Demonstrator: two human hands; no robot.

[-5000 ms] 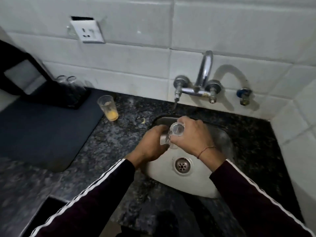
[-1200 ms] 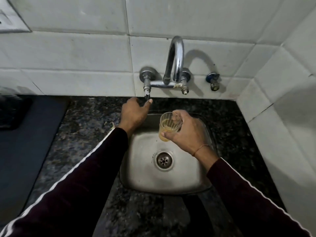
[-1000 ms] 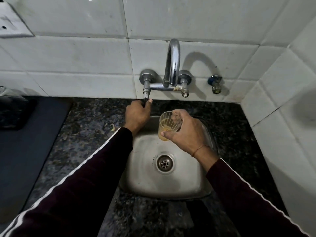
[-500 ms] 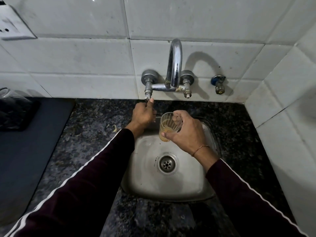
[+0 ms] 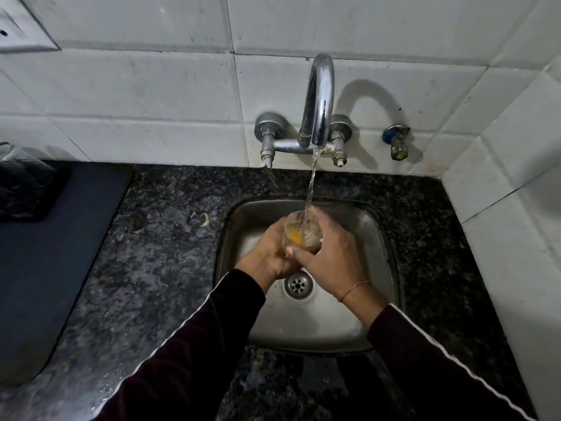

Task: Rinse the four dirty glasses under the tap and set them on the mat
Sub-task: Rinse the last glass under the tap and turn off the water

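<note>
I see the glass held upright over the sink, clear, with orange residue at the bottom; the stream from the tap falls straight into it. My left hand and right hand both wrap it, fingers curled tight against its wall. The mat lies on the desk, well left.

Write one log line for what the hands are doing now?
step: rinsing | tap: running | glass: orange residue, under stream, over sink | left hand + right hand: both holding glass
</note>
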